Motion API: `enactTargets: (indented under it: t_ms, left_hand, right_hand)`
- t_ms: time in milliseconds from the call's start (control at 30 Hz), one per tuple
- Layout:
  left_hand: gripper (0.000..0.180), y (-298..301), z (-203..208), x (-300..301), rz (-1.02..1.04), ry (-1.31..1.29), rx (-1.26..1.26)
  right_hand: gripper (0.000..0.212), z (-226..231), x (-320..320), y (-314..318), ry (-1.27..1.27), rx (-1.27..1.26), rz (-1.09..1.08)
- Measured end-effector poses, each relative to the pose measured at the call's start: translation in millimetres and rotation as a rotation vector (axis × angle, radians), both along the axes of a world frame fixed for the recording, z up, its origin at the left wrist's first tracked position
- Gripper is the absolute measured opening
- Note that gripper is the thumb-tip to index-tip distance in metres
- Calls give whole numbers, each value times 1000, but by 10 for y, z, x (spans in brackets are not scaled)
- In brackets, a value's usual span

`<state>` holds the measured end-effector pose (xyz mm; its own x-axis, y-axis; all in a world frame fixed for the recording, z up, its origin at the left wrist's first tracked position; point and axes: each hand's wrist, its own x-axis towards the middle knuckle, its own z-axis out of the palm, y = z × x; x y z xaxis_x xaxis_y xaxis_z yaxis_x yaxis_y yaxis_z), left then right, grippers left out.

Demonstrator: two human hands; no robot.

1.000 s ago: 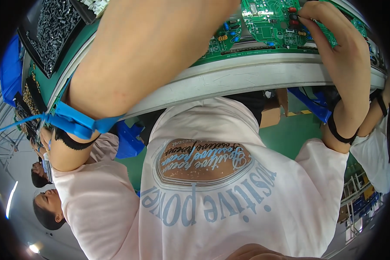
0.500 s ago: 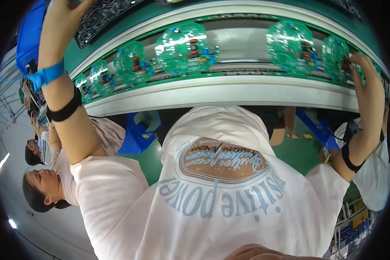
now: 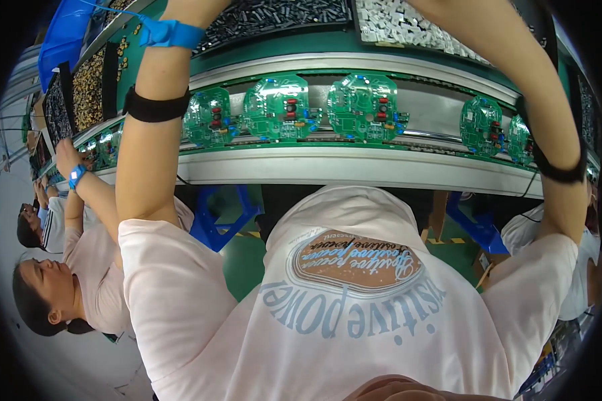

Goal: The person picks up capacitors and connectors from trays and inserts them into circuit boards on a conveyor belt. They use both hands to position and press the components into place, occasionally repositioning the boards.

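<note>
Both my arms reach up over a conveyor line toward the parts trays. My left hand (image 3: pixel 197 8), with a blue strap at its wrist, is cut off by the upper edge beside a tray of small black parts (image 3: pixel 281 20). My right hand (image 3: pixel 441 8) is cut off there too, near a tray of small white parts (image 3: pixel 408 30). The fingers of both hands are out of the picture, so any hold is hidden. Below them, round green circuit boards (image 3: pixel 364 107) with red, blue and black components stand in a row on the conveyor (image 3: pixel 354 160).
A bin of yellowish parts (image 3: pixel 90 93) and a blue bin (image 3: pixel 63 43) lie at the far left. A co-worker's hand (image 3: pixel 67 157) is by the line on the left. Blue stool-like frames (image 3: pixel 224 217) stand under the conveyor's near edge.
My right hand has left a board at the right end of the line and risen to the upper edge. My left arm appears further right, and more of the trays shows.
</note>
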<state>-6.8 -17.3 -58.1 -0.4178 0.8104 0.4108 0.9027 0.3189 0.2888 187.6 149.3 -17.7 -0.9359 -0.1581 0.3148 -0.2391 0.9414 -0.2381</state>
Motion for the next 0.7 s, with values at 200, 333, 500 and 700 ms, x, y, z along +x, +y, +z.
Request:
enactTargets:
  t_ms: [200,333,500,700]
  left_hand:
    - [16,-17,97,155,-5,86,71]
    - [15,-34,86,203,-133,65,167]
    - [15,-120,170,396,-77,-163,90]
    - [13,-318,156,606,-32,-813,115]
  right_hand:
    - [13,-249,-586,170,-34,158,-1]
    - [12,-356,-585,270,-21,274,22]
    - [10,-405,-589,232,180,195,70]
    - [10,-255,-359,171,148,38,0]
